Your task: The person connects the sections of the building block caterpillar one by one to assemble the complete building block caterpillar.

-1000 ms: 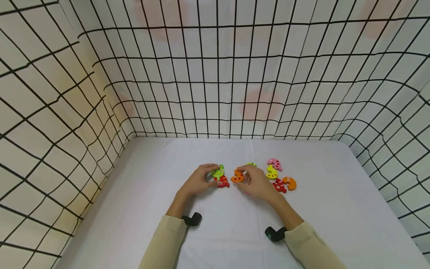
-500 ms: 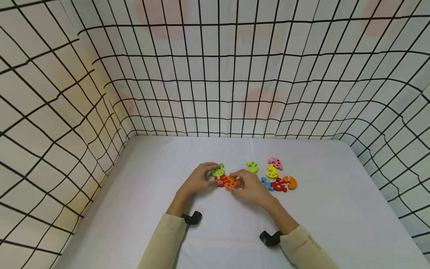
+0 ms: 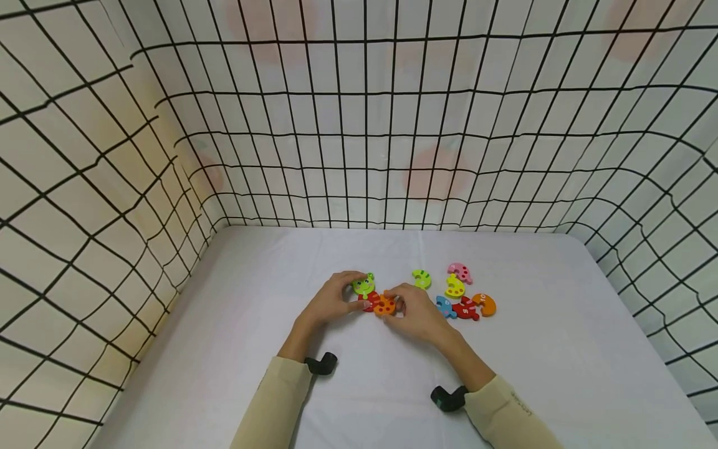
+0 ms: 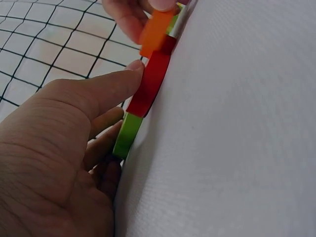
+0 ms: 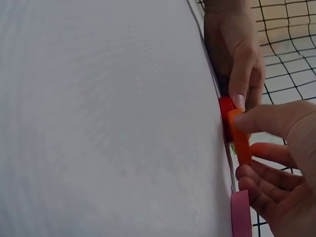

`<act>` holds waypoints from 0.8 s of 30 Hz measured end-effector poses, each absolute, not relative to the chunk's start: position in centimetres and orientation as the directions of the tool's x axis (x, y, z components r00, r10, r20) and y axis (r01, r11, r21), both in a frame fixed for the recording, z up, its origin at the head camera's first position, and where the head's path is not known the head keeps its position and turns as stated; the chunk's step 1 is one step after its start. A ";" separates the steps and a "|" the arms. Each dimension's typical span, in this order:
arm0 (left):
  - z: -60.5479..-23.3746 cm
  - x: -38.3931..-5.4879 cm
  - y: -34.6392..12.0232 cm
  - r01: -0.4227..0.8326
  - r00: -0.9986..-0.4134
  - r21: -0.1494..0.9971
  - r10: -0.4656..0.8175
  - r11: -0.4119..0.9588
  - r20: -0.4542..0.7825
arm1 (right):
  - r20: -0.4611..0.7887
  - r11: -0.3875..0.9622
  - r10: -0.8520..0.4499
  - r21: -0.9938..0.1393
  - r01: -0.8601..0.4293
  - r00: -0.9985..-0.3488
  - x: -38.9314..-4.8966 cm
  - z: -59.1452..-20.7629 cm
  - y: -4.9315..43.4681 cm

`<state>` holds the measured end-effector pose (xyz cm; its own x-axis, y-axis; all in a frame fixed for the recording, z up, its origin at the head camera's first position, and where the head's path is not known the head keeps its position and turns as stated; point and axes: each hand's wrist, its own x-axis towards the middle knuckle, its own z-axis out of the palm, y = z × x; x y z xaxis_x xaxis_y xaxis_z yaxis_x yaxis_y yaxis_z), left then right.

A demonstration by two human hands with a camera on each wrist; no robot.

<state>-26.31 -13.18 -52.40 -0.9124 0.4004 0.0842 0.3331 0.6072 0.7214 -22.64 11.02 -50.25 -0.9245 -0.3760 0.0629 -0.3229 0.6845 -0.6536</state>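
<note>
The left hand's [image 3: 332, 300] grip pinches the green head [image 3: 364, 286] and adjoining red piece [image 3: 368, 302], thumb against the red. Right of the green head and nearer the person, the right hand's [image 3: 419, 315] grip pinches the spotted piece [image 3: 384, 305] against the red. Farther right of the green head, on the white surface [image 3: 370, 405], lie striped [image 3: 423, 280], yellow [image 3: 455, 287], pink [image 3: 463, 272], blue [image 3: 445, 306] and numbered orange [image 3: 485, 305] pieces.
</note>
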 end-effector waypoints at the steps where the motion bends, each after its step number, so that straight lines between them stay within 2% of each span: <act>1: -52.4 -26.3 -13.2 0.334 -0.912 0.724 0.401 0.604 0.086 | 0.054 0.692 -0.374 -0.648 -0.318 -0.926 -22.7 -50.3 10.9; 10: -52.5 -26.4 -13.0 0.343 -0.916 0.703 0.388 0.622 0.104 | 0.006 0.719 -0.355 -0.637 -0.277 -0.935 -22.7 -50.4 10.8; 17: -52.6 -26.4 -12.8 0.283 -0.939 0.733 0.334 0.619 0.081 | 0.022 0.684 -0.364 -0.672 -0.283 -0.931 -22.5 -50.0 11.9; 24: -52.2 -26.2 -13.1 0.311 -0.922 0.739 0.379 0.597 0.082 | 0.059 0.680 -0.334 -0.676 -0.284 -0.941 -22.3 -49.5 14.2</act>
<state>-26.24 -13.11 -52.24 -0.9217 0.3791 0.0818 0.3112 0.5971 0.7393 -22.32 14.19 -49.46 -0.9407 -0.3341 0.0590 -0.2838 0.6796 -0.6764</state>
